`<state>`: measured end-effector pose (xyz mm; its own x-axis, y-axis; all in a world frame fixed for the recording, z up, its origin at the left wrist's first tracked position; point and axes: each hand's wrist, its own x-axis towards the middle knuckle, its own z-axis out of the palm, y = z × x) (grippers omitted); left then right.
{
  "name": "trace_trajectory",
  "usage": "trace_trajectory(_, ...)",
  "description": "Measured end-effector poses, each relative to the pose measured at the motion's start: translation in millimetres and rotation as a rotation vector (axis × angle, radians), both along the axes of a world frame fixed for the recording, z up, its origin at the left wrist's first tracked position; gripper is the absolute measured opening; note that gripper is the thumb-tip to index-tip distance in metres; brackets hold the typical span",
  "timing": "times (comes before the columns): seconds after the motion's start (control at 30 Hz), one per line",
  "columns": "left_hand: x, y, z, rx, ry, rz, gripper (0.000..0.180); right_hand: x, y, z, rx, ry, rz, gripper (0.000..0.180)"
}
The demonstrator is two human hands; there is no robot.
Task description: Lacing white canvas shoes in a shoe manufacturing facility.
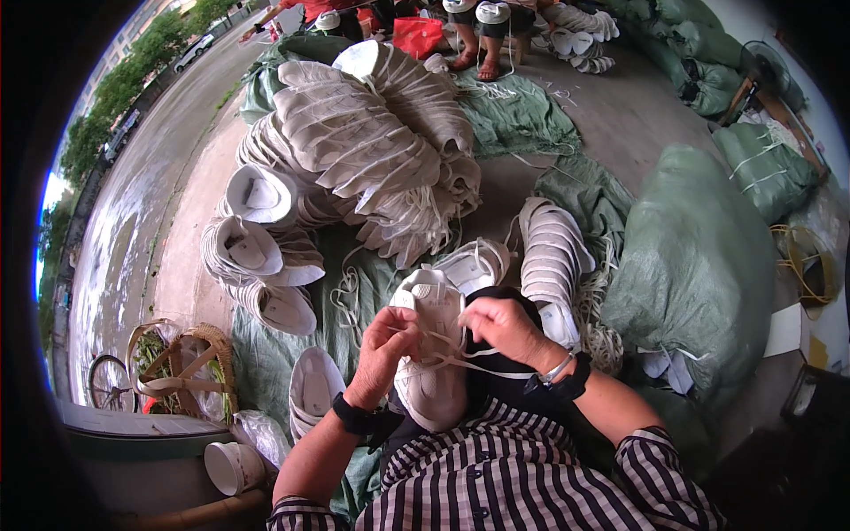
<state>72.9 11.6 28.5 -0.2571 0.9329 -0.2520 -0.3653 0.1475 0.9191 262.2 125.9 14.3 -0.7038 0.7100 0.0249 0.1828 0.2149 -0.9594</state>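
Observation:
A pale beige shoe upper (429,389) rests in my lap with its toe toward me and its opening facing away. A thin white shoelace (452,360) crosses its front, and a loose length trails to the right. My left hand (387,350) is at the upper's left edge, thumb and fingertips pinched on the lace. On the other side, my right hand (509,327) is raised just off the edge, its fingertips also pinched on lace; the exact grip is small and partly blurred. Just beyond lies another pale shoe upper (478,265).
A large heap of nested shoe uppers (354,133) lies ahead on green sheeting (341,305). A stacked row of uppers (549,248) and a bulging green sack (695,265) stand to the right. At the left are a woven basket (208,354) and a white bucket (233,469). Other people sit at the far end.

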Motion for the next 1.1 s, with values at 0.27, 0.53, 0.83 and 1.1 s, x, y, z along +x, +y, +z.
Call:
trace_trajectory(0.27,4.1,-4.5,12.8,0.066,0.037,-0.005,0.02,-15.4,-27.8,-5.5,0.464,-0.268,0.114,0.012)
trace_trajectory(0.53,3.1,-0.8,27.7,0.12,0.192,0.011,0.018,-10.0,-26.6,-2.6,0.052,0.244,0.079,0.006)
trace_trajectory(0.83,6.8,-0.8,37.9,0.14,0.239,-0.056,0.02,-16.4,-23.1,50.1,-0.754,0.22,0.298,0.017)
trace_trajectory(1.1,5.4,-1.8,41.6,0.165,0.28,-0.034,0.019,-34.1,-40.5,7.2,-0.389,0.242,0.216,0.034)
